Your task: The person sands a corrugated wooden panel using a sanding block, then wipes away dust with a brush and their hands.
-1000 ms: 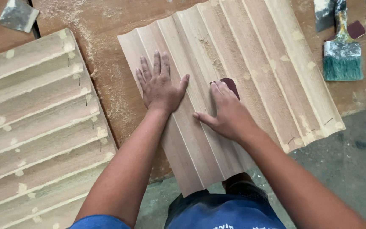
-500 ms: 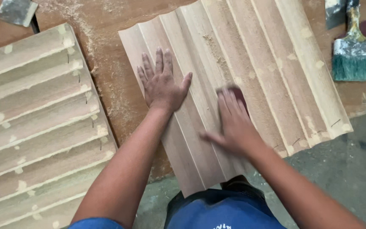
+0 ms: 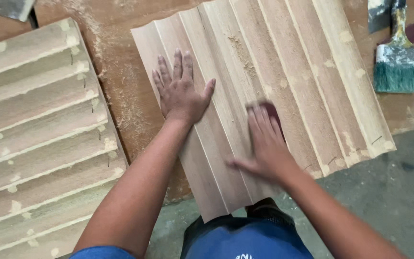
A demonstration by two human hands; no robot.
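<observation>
Sandpaper [image 3: 270, 111] under right hand [image 3: 264, 144] mid-panel [image 3: 307, 72]; left hand [image 3: 180, 93] flat near edge.

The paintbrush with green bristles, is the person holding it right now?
No. The paintbrush lies untouched on the bench at upper right, while the left hand rests flat on the fluted wood panel and the right hand presses dark sandpaper.

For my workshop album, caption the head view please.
Left hand steadies a pale fluted wooden panel while the right hand presses dark sandpaper.
</observation>
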